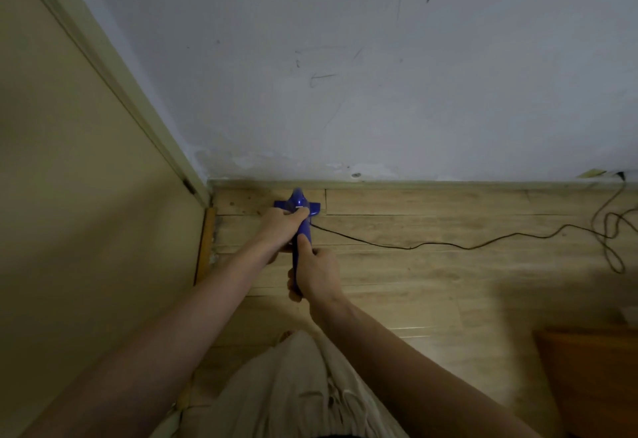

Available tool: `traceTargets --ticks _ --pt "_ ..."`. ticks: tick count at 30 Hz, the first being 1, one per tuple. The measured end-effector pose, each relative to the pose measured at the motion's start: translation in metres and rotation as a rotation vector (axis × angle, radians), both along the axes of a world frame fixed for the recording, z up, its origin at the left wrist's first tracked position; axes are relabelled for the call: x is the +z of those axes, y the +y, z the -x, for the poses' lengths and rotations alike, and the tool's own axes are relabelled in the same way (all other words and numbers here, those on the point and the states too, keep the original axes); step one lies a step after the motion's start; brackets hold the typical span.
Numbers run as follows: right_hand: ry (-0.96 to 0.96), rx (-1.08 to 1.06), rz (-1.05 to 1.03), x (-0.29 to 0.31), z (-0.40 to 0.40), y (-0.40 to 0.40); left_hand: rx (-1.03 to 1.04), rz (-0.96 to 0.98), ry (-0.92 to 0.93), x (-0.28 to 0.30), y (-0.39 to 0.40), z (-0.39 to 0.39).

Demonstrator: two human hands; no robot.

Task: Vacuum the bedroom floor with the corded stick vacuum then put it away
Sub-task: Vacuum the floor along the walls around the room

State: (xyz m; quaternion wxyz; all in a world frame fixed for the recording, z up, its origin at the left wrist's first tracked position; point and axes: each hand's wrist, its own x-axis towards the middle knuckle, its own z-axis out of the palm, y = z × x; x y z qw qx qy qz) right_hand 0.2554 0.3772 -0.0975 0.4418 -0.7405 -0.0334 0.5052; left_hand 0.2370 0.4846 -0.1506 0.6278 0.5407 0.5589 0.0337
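Observation:
A blue corded stick vacuum (301, 208) stands almost end-on below me, its floor head against the baseboard near the room's corner. My left hand (280, 227) grips the upper body of the vacuum, fingers curled over it. Lower down, my right hand (316, 273) grips the blue handle, thumb lying along it. The black cord (411, 247) runs from the vacuum to the right across the wooden floor (431, 282) and coils near the right edge.
A beige door (86, 213) and its frame stand on the left, close to the vacuum. A scuffed white wall (379, 75) is straight ahead. The cord's coil (612, 237) lies at the far right, leading up to the wall. An orange-brown piece of furniture (593, 375) sits at lower right.

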Motion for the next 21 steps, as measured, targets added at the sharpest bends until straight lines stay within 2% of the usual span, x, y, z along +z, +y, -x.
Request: traceTargets --ticks 8,21 --pt "-0.015 0.000 0.055 -0.013 0.005 0.006 -0.001 -0.014 0.030 -0.007 0.001 -0.002" --pt "-0.013 0.088 0.016 0.011 -0.003 -0.011 0.006 0.039 0.058 0.005 -0.003 0.007"
